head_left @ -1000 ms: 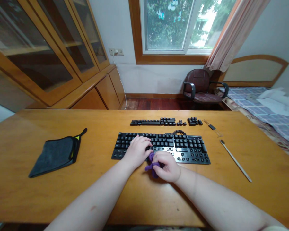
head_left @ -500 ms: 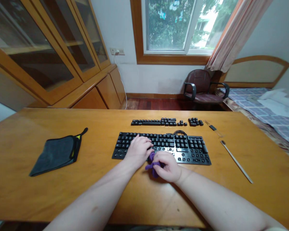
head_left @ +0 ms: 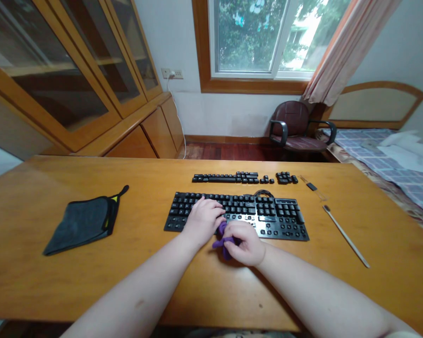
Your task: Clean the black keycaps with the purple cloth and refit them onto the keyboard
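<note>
A black keyboard point(head_left: 282, 220) lies on the wooden desk, its lower rows and much of the number pad stripped of keycaps. My left hand point(head_left: 205, 217) lies palm down over its left half, fingers stretched across the keys. In my right hand point(head_left: 245, 243) a purple cloth point(head_left: 227, 245) is bunched between thumb and fingers, at the keyboard's front edge. Part of the cloth reaches onto the keyboard between the two hands. Behind the keyboard, loose keycaps point(head_left: 220, 178) are laid out in groups, among them the number-pad keycaps point(head_left: 284, 177).
To the right lie a brush with a long pale handle point(head_left: 347, 238) and a wire keycap puller point(head_left: 311, 186). A folded grey cloth with black edging point(head_left: 81, 224) rests at the left. Behind the keyboard sits its coiled cable point(head_left: 264, 193). Beyond the desk stands an office chair point(head_left: 292, 124).
</note>
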Available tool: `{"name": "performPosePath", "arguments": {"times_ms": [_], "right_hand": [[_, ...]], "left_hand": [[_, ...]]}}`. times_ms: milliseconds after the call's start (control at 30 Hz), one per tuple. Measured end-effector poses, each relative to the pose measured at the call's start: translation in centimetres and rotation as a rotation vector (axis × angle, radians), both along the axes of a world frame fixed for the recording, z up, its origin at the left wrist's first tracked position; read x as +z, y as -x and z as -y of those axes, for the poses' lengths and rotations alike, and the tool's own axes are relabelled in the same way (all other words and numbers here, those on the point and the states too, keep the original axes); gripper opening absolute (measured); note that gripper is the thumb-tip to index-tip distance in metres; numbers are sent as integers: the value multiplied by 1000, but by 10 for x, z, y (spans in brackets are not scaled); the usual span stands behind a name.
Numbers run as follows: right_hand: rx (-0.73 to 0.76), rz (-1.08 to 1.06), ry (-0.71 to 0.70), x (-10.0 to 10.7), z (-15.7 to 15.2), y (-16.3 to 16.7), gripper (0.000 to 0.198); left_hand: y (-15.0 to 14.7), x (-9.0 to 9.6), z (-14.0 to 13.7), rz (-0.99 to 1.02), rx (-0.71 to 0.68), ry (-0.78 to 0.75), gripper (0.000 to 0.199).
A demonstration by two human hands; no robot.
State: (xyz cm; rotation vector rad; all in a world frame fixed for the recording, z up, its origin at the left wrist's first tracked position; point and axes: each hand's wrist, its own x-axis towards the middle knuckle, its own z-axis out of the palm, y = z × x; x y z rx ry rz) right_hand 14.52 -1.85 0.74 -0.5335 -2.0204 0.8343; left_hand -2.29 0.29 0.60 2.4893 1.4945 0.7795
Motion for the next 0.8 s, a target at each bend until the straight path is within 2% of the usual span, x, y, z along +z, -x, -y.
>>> {"name": "performPosePath", "arguments": {"times_ms": [233, 400, 500, 800], "right_hand": [[-1, 23, -13, 0, 0, 1, 11], [-3, 4, -23, 2, 1, 2, 11], [9, 5, -13, 2, 0, 2, 11], [36, -28, 24, -4, -1, 2, 8]], "left_hand": [[-1, 2, 1, 17, 23, 9, 18], [-2, -4, -3, -34, 154, 43, 44], [-4, -9, -4, -110, 189, 50, 47], [-11, -9, -3, -228, 165, 48, 49]]}}
